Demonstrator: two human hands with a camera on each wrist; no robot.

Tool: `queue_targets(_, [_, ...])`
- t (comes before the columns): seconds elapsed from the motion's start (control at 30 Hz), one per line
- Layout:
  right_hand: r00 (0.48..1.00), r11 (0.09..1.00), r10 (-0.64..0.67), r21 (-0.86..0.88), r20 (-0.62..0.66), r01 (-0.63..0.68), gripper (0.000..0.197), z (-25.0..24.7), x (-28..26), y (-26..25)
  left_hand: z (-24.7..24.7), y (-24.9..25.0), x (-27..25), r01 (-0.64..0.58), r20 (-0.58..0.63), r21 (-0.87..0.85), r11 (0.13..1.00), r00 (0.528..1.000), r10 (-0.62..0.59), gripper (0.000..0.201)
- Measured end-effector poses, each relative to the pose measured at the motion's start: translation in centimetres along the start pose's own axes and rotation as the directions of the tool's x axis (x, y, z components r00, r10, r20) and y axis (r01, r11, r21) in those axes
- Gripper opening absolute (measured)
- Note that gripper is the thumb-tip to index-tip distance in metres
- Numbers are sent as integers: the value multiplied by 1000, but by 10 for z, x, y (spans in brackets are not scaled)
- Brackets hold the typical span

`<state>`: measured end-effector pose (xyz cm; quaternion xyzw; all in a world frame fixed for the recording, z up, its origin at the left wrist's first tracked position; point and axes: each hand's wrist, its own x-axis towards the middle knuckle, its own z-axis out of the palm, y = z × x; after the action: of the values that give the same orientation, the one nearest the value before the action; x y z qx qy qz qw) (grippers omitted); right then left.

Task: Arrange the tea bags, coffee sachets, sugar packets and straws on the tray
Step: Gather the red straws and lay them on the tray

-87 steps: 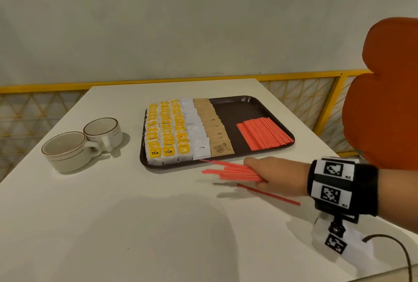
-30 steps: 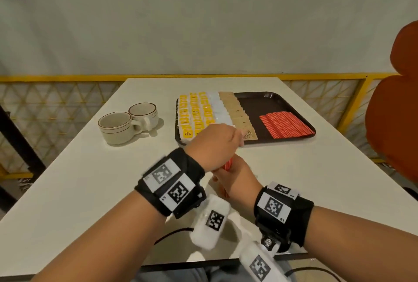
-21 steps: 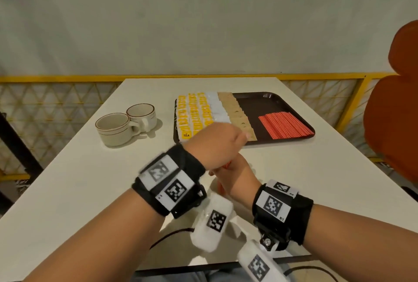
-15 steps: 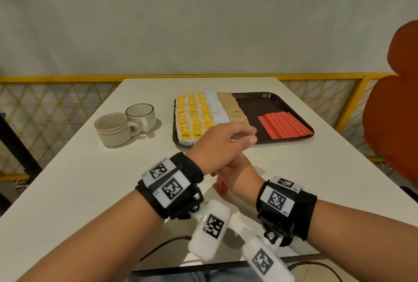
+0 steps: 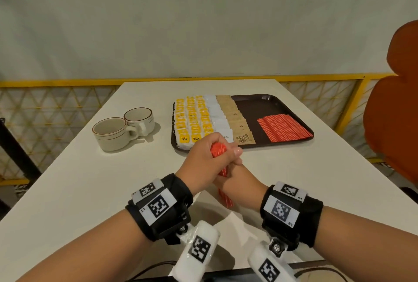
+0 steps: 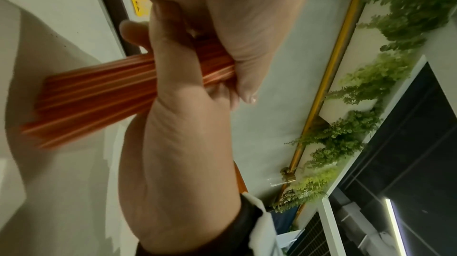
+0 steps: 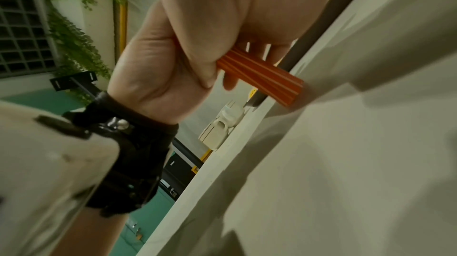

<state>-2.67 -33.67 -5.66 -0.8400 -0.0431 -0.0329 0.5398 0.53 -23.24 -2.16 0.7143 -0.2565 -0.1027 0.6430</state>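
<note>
A bundle of red straws point(image 5: 222, 168) stands upright on the white table, just in front of the brown tray point(image 5: 255, 105). My left hand point(image 5: 207, 157) curls round its upper part, and the straw tops show above the fist. Below it, my right hand point(image 5: 236, 181) grips the bundle. In the left wrist view the straws point(image 6: 99, 94) pass through both fists. The right wrist view shows the bundle's end point(image 7: 267, 80) touching the table. On the tray lie rows of yellow tea bags point(image 5: 192, 121), white sachets point(image 5: 218, 116), brown packets point(image 5: 237, 123) and a flat layer of red straws point(image 5: 283, 126).
Two cream cups point(image 5: 113, 133) point(image 5: 140, 121) stand left of the tray. An orange chair back point(image 5: 393, 112) rises at the right table edge. A yellow railing point(image 5: 67, 82) runs behind the table. A strip of bare tray lies between the brown packets and the straws.
Earlier my right hand alone gathered loose straws flat on the table. Now both hands hold them as one upright bundle. In the last second my left hand slid from over the bundle's top to round it.
</note>
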Motion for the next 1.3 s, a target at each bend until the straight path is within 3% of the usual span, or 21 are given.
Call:
queue_targets(0.1, [995,992,8,-127,95,4,28,-8,3,-2,-1,1,0,-33,-14,41,999,999,34,18])
queue_targets(0.23, [956,951,113,-307,270,-26,36,-26,0,-10,-1,3,5,-42,-10,21,999,999,42,16])
queue_targets(0.4, [976,950,79,-311,203,-12,39,-26,4,-4,7,0,5,-7,-96,-136,991,995,-6,15])
queue_targets(0.57, [989,942,80,-334,121,-35,39,-22,4,6,13,-4,-1,-89,-188,-89,992,980,71,23])
queue_targets(0.67, [988,933,92,-356,121,-43,26,-22,2,11,14,-11,-3,-88,-186,-71,994,980,74,30])
queue_targets(0.77, [989,920,92,-389,119,-38,30,-22,-2,8,16,-13,-4,-46,-141,-59,997,989,38,27])
queue_targets(0.93, [974,903,110,-430,196,-16,12,-46,-1,-1,14,-17,-2,-56,-143,-40,998,989,50,33])
queue_targets(1.07, [988,981,135,-148,72,-123,29,-70,2,-8,10,-18,2,-52,-163,-46,998,986,44,32])
queue_targets(1.23, [935,980,176,37,309,-197,40,-61,-15,-3,9,-5,22,-27,-213,-189,982,977,-14,40])
queue_targets(1.3, [965,987,128,63,231,-147,44,-56,-15,-2,16,6,36,-9,-175,-261,965,984,-38,36])
